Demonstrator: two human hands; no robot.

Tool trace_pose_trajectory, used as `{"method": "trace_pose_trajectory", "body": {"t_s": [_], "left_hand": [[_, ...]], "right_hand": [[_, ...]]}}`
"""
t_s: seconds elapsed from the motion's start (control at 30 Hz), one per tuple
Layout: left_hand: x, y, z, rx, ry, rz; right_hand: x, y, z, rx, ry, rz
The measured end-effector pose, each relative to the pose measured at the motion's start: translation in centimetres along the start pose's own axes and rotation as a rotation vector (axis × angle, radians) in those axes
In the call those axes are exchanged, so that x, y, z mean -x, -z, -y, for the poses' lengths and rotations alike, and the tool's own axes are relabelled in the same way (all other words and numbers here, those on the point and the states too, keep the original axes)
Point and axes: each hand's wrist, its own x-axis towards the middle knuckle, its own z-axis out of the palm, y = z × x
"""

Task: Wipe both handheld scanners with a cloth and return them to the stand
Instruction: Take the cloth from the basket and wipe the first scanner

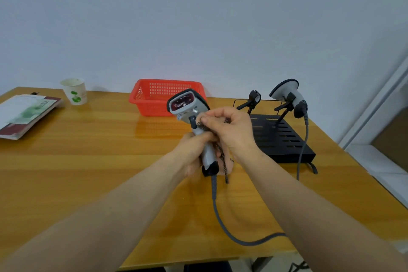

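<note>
My left hand (191,152) grips the handle of a grey handheld scanner (187,105), held upright above the table with its red window facing me. Its grey cable (223,221) trails down over the table edge. My right hand (229,130) pinches a dark patterned cloth (223,159) against the scanner just below its head, near the trigger; the cloth hangs down behind the handle. A second grey scanner (287,93) sits in the right holder of the black stand (284,139). The stand's left holder (254,98) is bare.
A red plastic basket (152,99) stands behind the held scanner. A paper cup (75,91) and a stack of papers (24,112) lie at the far left. The wooden table's (88,161) right edge runs close to the stand.
</note>
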Motion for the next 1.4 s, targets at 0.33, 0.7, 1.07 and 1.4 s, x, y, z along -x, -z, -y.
{"method": "trace_pose_trajectory", "body": {"t_s": [0.33,0.7,1.07,1.4], "left_hand": [[0.6,-0.5,0.0,-0.272,-0.073,-0.085],[0.3,-0.8,1.3,-0.361,-0.057,-0.165],[0.1,-0.7,1.5,-0.321,-0.039,-0.205],[0.1,-0.5,2.0,-0.408,-0.059,-0.251]], "right_hand": [[-1.3,2.9,-2.0,0.040,-0.140,-0.241],[-1.6,5.2,2.3,-0.131,0.048,-0.122],[-0.5,3.5,2.1,0.096,0.144,-0.040],[0.6,1.9,1.4,0.232,0.249,0.052]]}}
